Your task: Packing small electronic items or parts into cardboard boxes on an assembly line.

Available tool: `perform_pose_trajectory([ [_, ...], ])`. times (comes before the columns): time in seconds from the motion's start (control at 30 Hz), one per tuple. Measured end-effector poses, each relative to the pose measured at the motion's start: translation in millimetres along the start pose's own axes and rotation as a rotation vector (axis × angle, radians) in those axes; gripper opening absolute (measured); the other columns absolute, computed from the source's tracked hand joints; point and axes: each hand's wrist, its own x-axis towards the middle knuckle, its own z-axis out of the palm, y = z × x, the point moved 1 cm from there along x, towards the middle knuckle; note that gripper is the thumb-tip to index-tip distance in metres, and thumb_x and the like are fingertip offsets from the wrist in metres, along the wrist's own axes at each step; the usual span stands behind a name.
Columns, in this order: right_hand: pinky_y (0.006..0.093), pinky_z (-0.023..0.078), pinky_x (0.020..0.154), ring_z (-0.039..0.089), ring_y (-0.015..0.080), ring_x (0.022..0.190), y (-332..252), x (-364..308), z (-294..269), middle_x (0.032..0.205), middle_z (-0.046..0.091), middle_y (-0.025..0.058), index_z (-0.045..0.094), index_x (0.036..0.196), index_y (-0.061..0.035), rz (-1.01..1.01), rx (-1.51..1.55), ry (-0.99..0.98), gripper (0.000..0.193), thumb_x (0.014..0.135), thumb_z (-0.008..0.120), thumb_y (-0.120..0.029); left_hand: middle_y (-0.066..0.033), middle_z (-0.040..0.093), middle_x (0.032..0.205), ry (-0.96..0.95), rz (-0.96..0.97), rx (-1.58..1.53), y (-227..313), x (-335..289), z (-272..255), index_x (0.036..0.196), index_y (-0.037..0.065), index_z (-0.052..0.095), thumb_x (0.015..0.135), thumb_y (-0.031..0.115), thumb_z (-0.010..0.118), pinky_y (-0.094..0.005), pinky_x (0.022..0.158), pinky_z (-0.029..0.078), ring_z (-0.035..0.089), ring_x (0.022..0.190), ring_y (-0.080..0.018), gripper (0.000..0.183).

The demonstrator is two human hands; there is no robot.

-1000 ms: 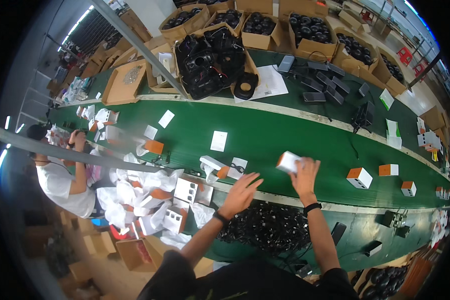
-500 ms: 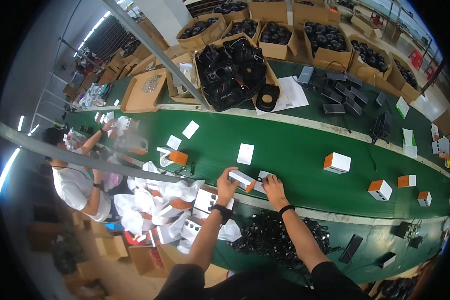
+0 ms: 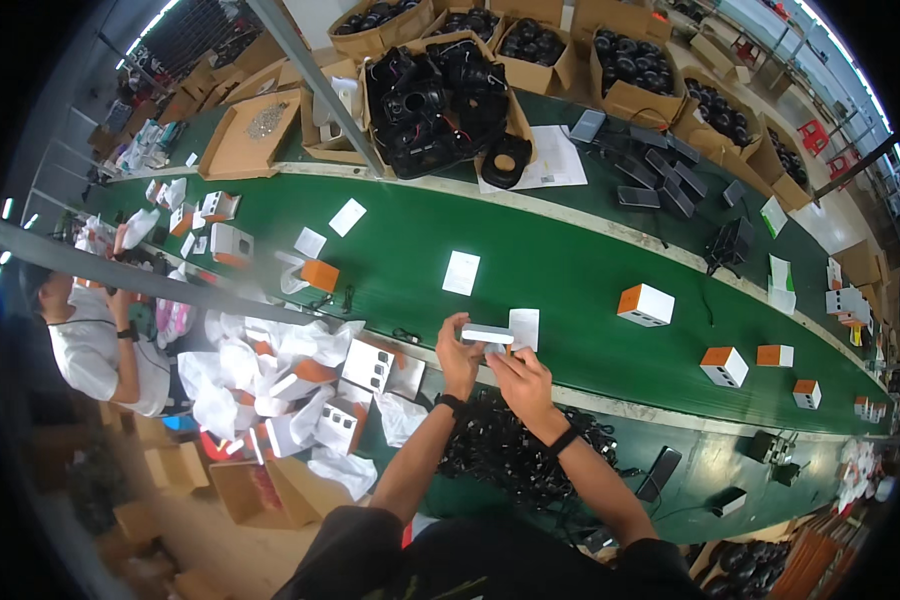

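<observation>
My left hand (image 3: 457, 357) grips a small white box (image 3: 487, 334) with orange on it, above the near edge of the green belt (image 3: 570, 260). The fingers of my right hand (image 3: 522, 382) are drawn together against the near side of that box; what lies under their tips is hidden. Just beyond the right hand lies a white leaflet (image 3: 526, 326), and another printed sheet (image 3: 461, 272) is farther off. A coiled black cable (image 3: 405, 335) rests left of my left hand. Below my wrists spreads a heap of black cables (image 3: 515, 450).
White-and-orange boxes (image 3: 646, 304) stand along the belt to the right. White bags and boxes (image 3: 270, 375) are piled at my left, where a co-worker (image 3: 100, 335) works. A metal pole (image 3: 315, 85) rises ahead, near a carton of black housings (image 3: 440, 105). A phone (image 3: 659, 474) lies near right.
My right hand has left the leaflet and come to the near side of the box. The box has been turned level in my left hand. The whole view has shifted.
</observation>
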Motion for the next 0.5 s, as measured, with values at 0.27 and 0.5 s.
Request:
perform_pose_trajectory([
  [0.27,0.0568,0.043,0.113,0.061,0.0315,0.118,30,-2,43,0.107,0.077,0.0025,0.081,0.116,-0.0043,0.131,-0.34,-0.162,0.031,0.088,0.071,-0.014,-0.0156,0.072,0.128,-0.189,0.047,0.124,2,-10,-7,0.137,0.002,0.065,0.073,0.011,0.1,-0.0417,0.102,0.056,0.069,0.12,-0.0324,0.074],
  [0.5,0.0639,0.04,0.118,0.055,0.0364,0.134,39,-31,50,0.132,0.066,0.0133,0.074,0.135,-0.0009,0.086,-0.414,-0.249,0.046,0.092,0.065,-0.013,-0.0082,0.066,0.144,-0.525,-0.2,-0.477,-25,-8,-28,0.151,0.0,0.06,0.106,0.017,0.075,-0.0341,0.107,0.053,0.06,0.134,-0.0173,0.05],
])
